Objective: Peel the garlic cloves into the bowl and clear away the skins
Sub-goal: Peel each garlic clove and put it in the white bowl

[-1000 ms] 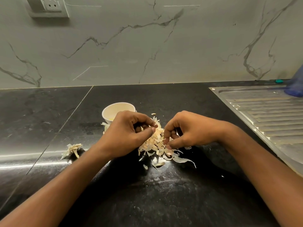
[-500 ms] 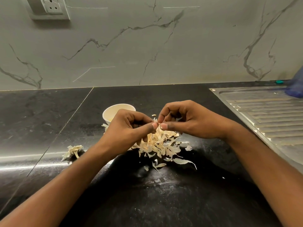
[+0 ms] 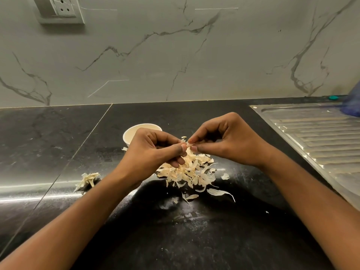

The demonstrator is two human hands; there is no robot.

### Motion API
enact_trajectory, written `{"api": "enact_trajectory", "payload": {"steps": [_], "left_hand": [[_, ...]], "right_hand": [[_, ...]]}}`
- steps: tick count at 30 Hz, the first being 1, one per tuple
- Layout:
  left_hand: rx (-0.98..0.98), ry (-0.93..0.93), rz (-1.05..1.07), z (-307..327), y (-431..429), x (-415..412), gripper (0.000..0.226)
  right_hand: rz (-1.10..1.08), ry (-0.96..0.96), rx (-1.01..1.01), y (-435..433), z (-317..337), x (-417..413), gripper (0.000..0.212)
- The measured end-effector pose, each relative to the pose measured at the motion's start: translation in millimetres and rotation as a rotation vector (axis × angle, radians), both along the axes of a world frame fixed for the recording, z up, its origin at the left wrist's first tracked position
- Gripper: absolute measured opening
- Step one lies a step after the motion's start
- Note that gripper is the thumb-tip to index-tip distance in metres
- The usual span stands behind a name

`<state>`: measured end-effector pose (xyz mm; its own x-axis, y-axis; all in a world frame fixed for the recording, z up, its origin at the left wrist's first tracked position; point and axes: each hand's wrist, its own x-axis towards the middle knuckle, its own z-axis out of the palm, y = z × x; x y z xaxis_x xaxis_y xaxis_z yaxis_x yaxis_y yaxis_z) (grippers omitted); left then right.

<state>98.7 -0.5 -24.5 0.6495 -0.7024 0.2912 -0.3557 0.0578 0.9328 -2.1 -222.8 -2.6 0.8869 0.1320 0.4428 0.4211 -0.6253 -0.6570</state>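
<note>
My left hand [image 3: 153, 151] and my right hand [image 3: 226, 139] meet fingertip to fingertip just above a pile of pale garlic skins [image 3: 190, 172] on the black counter. Between the thumbs and forefingers of both hands a small garlic clove [image 3: 188, 144] is pinched; most of it is hidden by the fingers. A small white bowl [image 3: 132, 133] stands behind my left hand, which covers part of it. Its inside is not visible.
A separate clump of garlic skin and stem [image 3: 87, 180] lies to the left. A steel sink drainboard [image 3: 319, 133] fills the right side, with a blue object [image 3: 353, 102] at its far corner. A marble wall with a power socket [image 3: 61, 8] stands behind.
My right hand has lifted from the skin pile and come up to meet my left hand. Both hands now pinch the clove a little higher above the pile.
</note>
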Motion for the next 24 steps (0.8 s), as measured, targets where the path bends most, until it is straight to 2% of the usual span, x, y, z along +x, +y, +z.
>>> {"api": "enact_trajectory", "payload": {"steps": [13, 24], "left_hand": [[-0.03, -0.001, 0.065, 2, -1, -2, 0.006], [-0.197, 0.271, 0.063, 3, -5, -7, 0.012]], "right_hand": [[-0.075, -0.147, 0.013, 16, -8, 3, 0.012], [-0.063, -0.18, 0.247, 20, -12, 8, 0.016]]}}
